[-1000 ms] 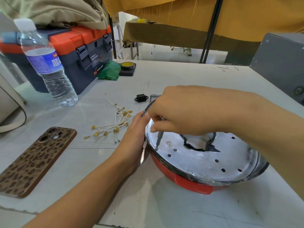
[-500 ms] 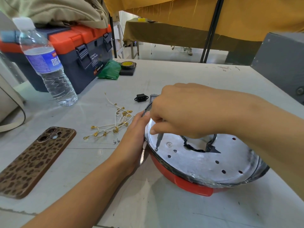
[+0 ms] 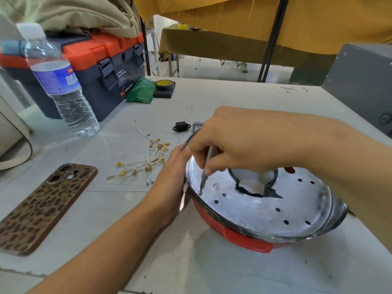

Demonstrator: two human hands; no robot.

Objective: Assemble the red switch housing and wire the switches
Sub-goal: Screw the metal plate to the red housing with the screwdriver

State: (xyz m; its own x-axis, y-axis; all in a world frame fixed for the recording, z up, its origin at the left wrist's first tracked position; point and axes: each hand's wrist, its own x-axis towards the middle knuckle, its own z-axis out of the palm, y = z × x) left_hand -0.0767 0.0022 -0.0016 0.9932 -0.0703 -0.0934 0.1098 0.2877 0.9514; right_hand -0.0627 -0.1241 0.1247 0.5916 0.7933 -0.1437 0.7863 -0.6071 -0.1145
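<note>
Barely shifted since earlier: right hand [image 3: 244, 141] fingers pinched shut on thin grey metal screwdriver [image 3: 205, 170], tip at rim screw of round red housing's silver plate [image 3: 254, 209] on table; left hand [image 3: 169, 183] cupping its side, steadying.

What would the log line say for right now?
right hand: screwdriver tip at plate | left hand: steadying red housing rim | spare screws: on table
</note>
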